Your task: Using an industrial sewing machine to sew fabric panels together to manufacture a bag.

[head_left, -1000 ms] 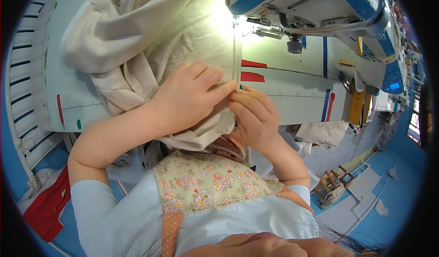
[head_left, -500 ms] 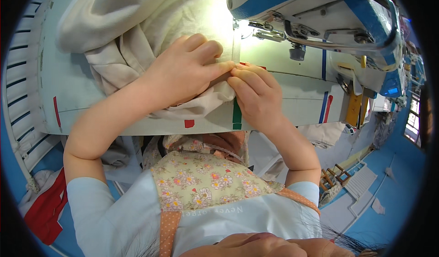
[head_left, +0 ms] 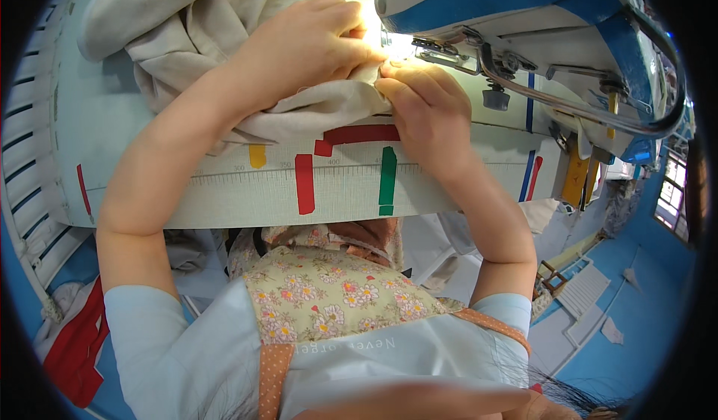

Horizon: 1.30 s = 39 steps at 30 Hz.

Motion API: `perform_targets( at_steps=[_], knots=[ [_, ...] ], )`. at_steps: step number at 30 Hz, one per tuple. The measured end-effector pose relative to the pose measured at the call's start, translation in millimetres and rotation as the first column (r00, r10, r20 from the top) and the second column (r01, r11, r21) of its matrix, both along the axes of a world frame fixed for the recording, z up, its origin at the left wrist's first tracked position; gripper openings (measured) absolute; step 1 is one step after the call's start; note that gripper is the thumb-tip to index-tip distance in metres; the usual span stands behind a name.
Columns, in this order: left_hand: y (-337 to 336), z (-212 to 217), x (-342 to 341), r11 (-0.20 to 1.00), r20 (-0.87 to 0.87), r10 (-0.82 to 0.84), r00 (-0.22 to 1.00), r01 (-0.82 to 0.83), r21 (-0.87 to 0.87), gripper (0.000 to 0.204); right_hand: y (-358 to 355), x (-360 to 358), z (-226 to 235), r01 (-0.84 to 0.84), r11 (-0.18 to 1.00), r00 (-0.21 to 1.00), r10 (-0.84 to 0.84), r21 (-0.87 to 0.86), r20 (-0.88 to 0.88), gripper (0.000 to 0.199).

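A white slatted rack (head_left: 46, 158) stands at left, a red-and-white cloth (head_left: 77, 356) lies near left, and 1 paned window (head_left: 672, 193) marks the blue wall (head_left: 638, 222) at right.

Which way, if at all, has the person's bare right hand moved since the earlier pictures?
Yes: the bare right hand has moved forward, judged against the fixed blue-and-white sewing machine, and is now closer to it.

Shirt (head_left: 348, 359), pale blue, short-sleeved; line of pale lettering (head_left: 374, 344) across the chest; apron bib (head_left: 340, 296), light green, printed with pink and white flowers and small red motifs; shoulder straps (head_left: 276, 379), orange with pale dots; left hand (head_left: 314, 42), right hand (head_left: 432, 109), both bare.
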State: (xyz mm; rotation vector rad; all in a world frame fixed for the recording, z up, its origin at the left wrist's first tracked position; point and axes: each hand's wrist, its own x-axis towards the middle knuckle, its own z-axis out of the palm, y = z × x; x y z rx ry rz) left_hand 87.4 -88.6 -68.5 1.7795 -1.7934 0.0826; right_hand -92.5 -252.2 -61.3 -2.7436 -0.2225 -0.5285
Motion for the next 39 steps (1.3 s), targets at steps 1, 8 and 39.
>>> perform_targets(
  at_steps=[1, 8, 39],
  knots=[
    [1, 0, 2, 1.0, 0.001, 0.005, 1.0, -0.005, 0.002, 0.044, 0, 2, -1, 0.004, 1.0, 1.0, -0.004, 0.001, 0.006, 0.032],
    [76, 63, 33, 0.963, -0.312, 0.269, 0.911, -0.26, 0.072, 0.031, -3, -2, 8, 0.013, 0.994, 1.0, -0.013, 0.109, 0.004, 0.041],
    [155, 4, -83, 0.918, 0.104, 0.392, 0.914, -0.38, -0.112, 0.017, 137, 109, 33, 0.033, 0.948, 0.957, -0.122, -0.316, -0.265, 0.016]
  ],
)
